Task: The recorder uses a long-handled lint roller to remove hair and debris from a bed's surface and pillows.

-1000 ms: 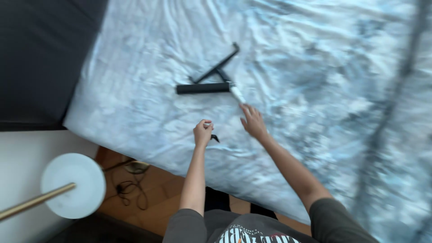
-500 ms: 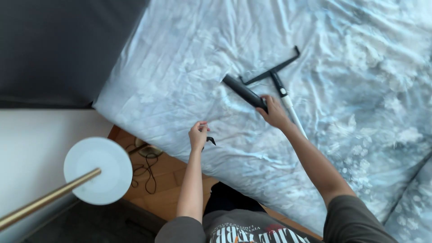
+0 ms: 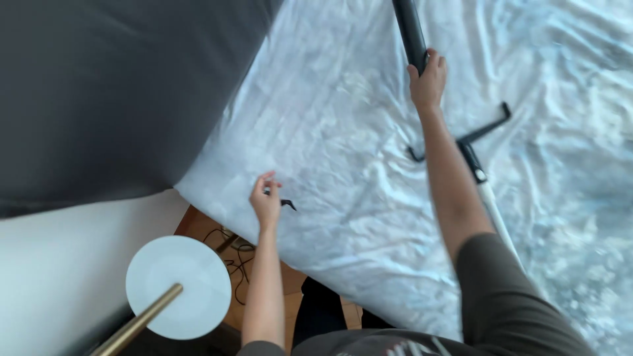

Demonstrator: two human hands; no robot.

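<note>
So my right hand (image 3: 427,78) is clamped on the black tube (image 3: 410,29) and has it lifted off the bed (image 3: 343,118), while the T-shaped piece (image 3: 469,148) with its white pole lies on the sheet under my forearm, not joined to anything yet. Left hand (image 3: 265,201) is pinching a little black clip (image 3: 287,204) near the bed's edge. Half a second back the tube was flat on the sheet beside the T-piece with my hand just landing on it; the clip hand's barely moved.

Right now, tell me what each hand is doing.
Left hand: closed, pinching a small black clip at the bedsheet.
Right hand: closed around a black tube, lifted over the sheet.
</note>
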